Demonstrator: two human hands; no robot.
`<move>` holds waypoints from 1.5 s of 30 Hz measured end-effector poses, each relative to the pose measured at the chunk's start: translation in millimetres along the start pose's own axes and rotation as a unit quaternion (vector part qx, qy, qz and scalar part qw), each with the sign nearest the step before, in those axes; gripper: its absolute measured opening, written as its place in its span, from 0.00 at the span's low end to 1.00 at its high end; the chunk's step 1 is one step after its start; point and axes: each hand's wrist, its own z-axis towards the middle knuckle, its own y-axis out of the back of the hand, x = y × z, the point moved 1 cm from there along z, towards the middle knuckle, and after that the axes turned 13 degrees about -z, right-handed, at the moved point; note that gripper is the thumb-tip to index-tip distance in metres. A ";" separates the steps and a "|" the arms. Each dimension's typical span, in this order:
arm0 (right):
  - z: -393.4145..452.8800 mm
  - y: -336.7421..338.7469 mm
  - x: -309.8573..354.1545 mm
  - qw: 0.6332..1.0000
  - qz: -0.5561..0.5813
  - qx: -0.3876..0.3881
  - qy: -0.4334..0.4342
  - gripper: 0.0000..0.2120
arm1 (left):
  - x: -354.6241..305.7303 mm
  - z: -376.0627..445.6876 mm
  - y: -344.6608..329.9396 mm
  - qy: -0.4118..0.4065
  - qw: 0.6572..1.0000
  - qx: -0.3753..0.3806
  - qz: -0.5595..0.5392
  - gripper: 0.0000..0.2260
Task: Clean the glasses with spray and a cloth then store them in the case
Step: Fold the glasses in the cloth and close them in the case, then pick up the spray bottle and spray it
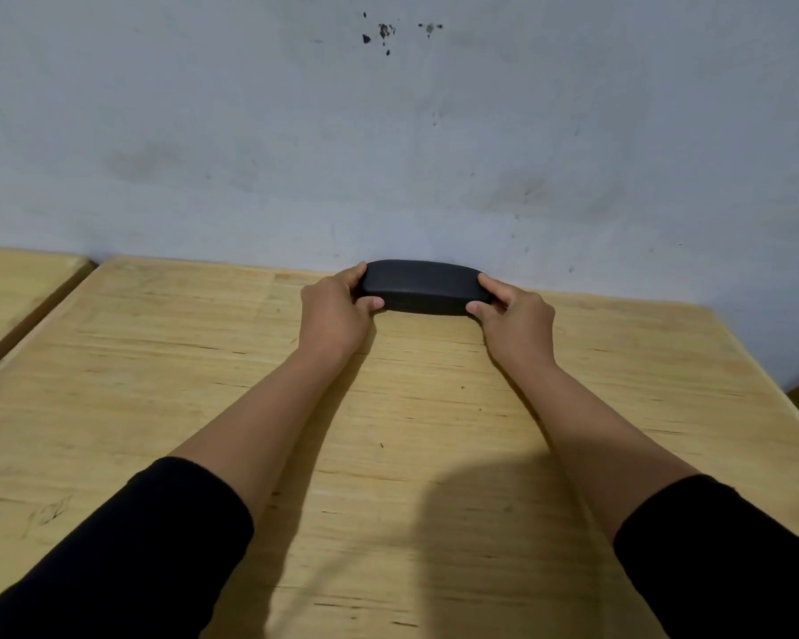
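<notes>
Wooden table is sitting against a scuffed wall. Closed black case is lying at far edge; left hand and right hand are pinching its ends, thumbs near, fingers far.

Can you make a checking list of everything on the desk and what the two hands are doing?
Surface: wooden table, pale, scratched, shadowed near the person.
Job's things: black glasses case, shut, at the table's far edge by the wall. Glasses, spray and cloth: nothing seen.
Clutter: nothing seen.
Grippers: left hand grips the case's left end; right hand grips its right end. Black sleeves pushed up the forearms.
Cables: nothing seen.
Surroundings: pale wall with dark marks up high; a second wooden table to the left.
</notes>
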 end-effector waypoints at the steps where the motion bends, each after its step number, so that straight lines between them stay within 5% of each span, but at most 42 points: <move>1: 1.3 -1.1 -0.2 1.000 0.002 -0.002 0.002 0.20 | 1.5 2.2 -0.6 0.000 1.000 -0.003 0.004 0.24; 7: 0.4 -7.7 -3.8 0.999 -0.020 0.009 0.031 0.21 | 4.4 2.2 -2.2 -0.001 0.998 0.016 0.059 0.25; 16: -17.4 6.6 -6.3 0.950 -0.275 0.115 0.090 0.30 | -8.3 -21.9 0.9 -0.007 0.973 0.059 0.224 0.16; 30: -98.1 66.7 10.4 0.930 -0.341 0.002 0.138 0.24 | -70.3 -100.8 24.2 -0.178 0.914 0.037 0.364 0.19; 45: -177.9 200.1 6.1 0.925 -0.332 -0.114 0.146 0.23 | -164.8 -205.9 7.0 -0.304 0.921 0.031 0.243 0.19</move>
